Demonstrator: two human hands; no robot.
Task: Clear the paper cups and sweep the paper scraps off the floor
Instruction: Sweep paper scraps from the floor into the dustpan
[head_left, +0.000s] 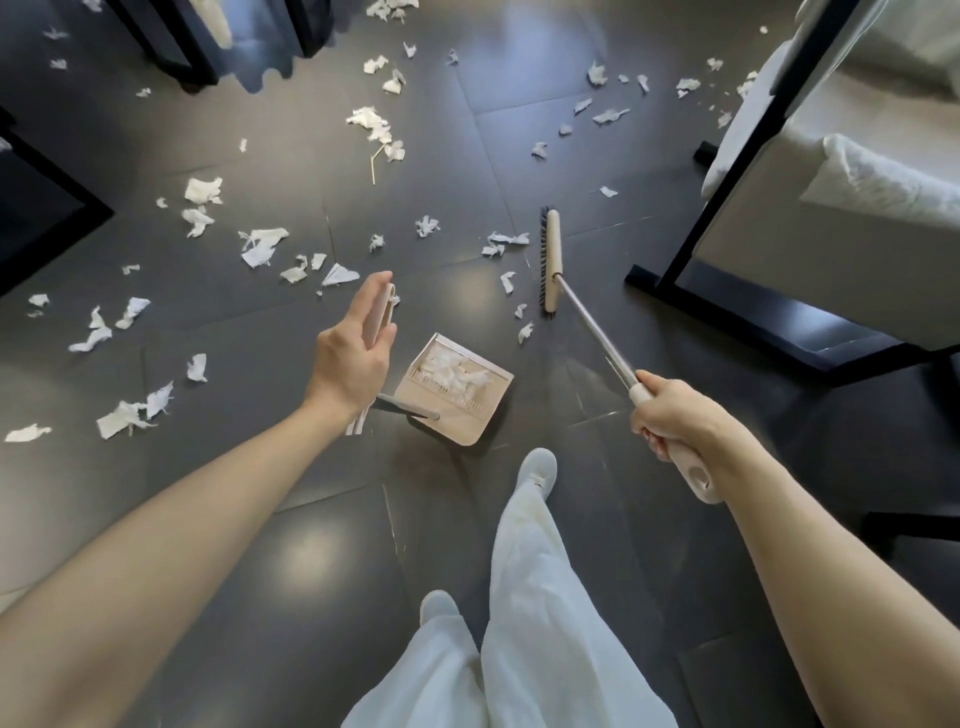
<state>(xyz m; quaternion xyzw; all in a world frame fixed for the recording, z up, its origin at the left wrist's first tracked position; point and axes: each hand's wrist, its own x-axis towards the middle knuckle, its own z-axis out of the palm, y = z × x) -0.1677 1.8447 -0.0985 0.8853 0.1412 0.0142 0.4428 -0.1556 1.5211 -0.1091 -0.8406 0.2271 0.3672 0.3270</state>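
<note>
My right hand (675, 415) is shut on the beige grip of a broom whose metal pole runs up-left to the brush head (550, 260), resting on the dark tiled floor. My left hand (353, 358) holds the top of the beige dustpan handle (382, 312) loosely, fingers partly extended. The dustpan (462, 410) sits on the floor between my hands and holds several white paper scraps (449, 371). More torn white paper scraps (262, 247) lie scattered over the floor to the left and at the top. No paper cup is visible.
A black-framed piece of furniture with white cushions (831, 208) stands on the right, its base bar (753, 312) close to the broom. Dark furniture legs (182, 57) are at the top left. My legs in white trousers (530, 597) stand below the dustpan.
</note>
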